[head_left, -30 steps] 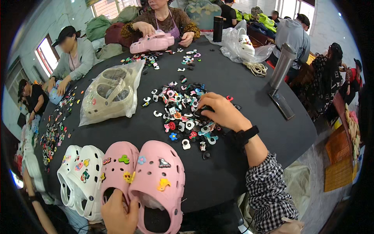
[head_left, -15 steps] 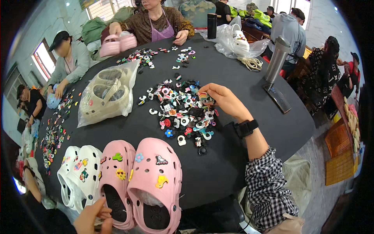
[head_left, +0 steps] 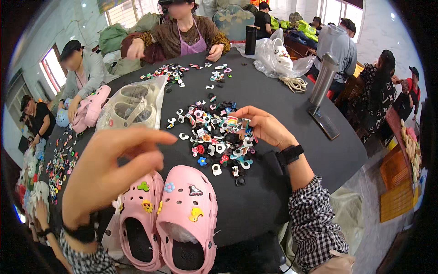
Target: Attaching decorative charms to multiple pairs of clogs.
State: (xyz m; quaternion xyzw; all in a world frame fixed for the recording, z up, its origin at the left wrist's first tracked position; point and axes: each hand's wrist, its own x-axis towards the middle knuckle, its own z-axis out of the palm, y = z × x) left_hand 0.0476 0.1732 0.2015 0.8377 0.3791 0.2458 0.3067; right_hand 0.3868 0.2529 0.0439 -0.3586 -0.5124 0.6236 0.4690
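My left hand (head_left: 116,166) is raised over the near left of the table, slightly blurred. Its thumb and forefinger are apart, with nothing visible between them. Below it stands a pair of pink clogs (head_left: 187,182), side by side, decorated with a cactus, sun, flower, roller skate and yellow animal charm. White clogs beside them are mostly hidden by my hand. My right hand (head_left: 269,128) reaches to the right side of a heap of small shoe charms (head_left: 216,148). Its fingers are bent but spread, next to a rainbow-striped charm (head_left: 232,121); its thumb is mostly hidden.
Beige clogs in a clear bag (head_left: 132,102) lie behind my left hand. Another pink pair (head_left: 91,109) is by a co-worker at the left. More charms (head_left: 64,160) cover the left edge. A steel flask (head_left: 324,80) and a phone (head_left: 325,123) stand and lie at right.
My left hand has risen from beside the clogs and moved up and right. My right hand stays at the charms. The far pink clogs have passed from the co-worker opposite to the left side.
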